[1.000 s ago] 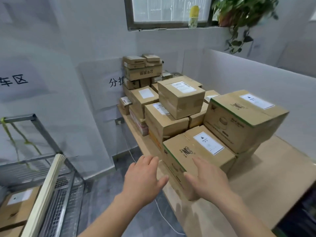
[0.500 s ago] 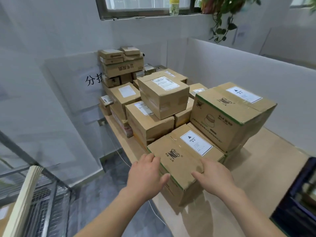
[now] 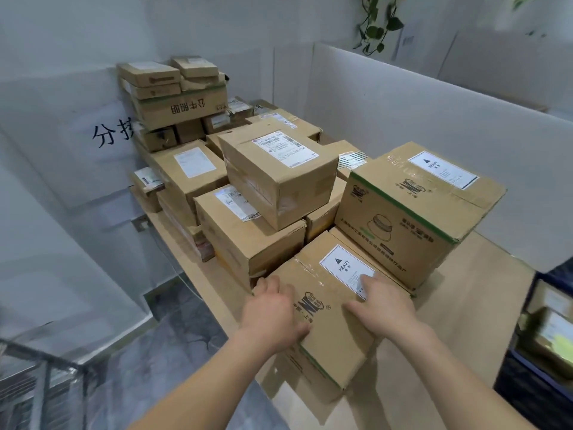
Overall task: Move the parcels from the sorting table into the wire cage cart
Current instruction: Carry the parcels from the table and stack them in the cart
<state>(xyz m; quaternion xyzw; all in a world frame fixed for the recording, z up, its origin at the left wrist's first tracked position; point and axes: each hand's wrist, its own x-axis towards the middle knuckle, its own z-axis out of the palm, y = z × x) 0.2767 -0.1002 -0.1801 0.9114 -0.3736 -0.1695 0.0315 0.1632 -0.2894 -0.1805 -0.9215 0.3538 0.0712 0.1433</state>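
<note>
The nearest parcel (image 3: 328,333) is a brown carton with a white HEAVY label, lying at the front corner of the wooden sorting table (image 3: 465,311). My left hand (image 3: 273,315) is on its left top edge, fingers curled over the far side. My right hand (image 3: 383,308) lies flat on the carton's top, fingers spread, partly covering the label. A larger green-striped carton (image 3: 412,212) stands right behind it. Several more parcels (image 3: 279,172) are stacked toward the back wall. Only a corner of the wire cage cart (image 3: 46,377) shows at the bottom left.
A white partition (image 3: 434,125) runs along the table's right side. A dark crate (image 3: 545,339) holding boxes sits at the right edge. Grey floor (image 3: 173,346) lies between table and cart, with a thin cable hanging off the table edge.
Both hands have moved forward and settled onto the top of the HEAVY carton. The view has swung right and down, so most of the cart has left the frame.
</note>
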